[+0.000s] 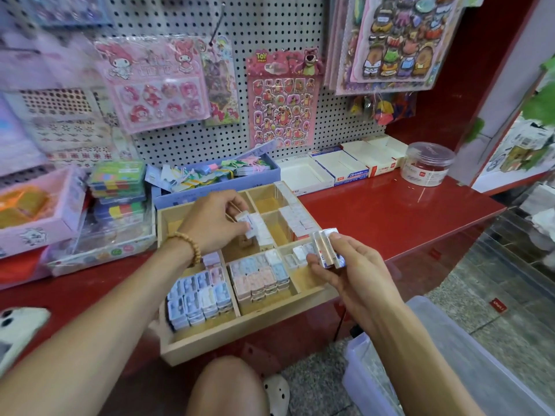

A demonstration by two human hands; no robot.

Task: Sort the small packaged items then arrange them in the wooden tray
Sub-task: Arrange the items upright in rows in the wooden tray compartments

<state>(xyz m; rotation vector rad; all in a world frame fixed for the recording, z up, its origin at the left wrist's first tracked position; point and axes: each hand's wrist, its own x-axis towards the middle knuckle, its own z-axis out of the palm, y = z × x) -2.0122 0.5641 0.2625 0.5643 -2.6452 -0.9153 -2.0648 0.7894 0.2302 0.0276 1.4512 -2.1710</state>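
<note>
Packets (pixel 207 291) fill the tray (pixel 240 337). Left hand (pixel 210 222) reaches in palm-down, pinching one packet (pixel 247 225). Right hand (pixel 351 271) hovers alongside, gripping a stack (pixel 326 249)

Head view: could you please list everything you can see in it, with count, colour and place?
tray: one, pale wood, divided, on the counter's front edge
packets: many, blue, pink and white, in the tray's compartments
counter: one, red
pegboard: one, white, behind the counter
sticker sheets: several, mostly pink, hanging on the pegboard
blue box: one, behind the tray, holding mixed items
white boxes: several, open, right of the blue box
jar: one, clear, far right on the counter
pink box: one, left on the counter
bin: one, clear plastic, on the floor at right
left hand: pinches a packet over the tray
right hand: holds a stack of packets
</note>
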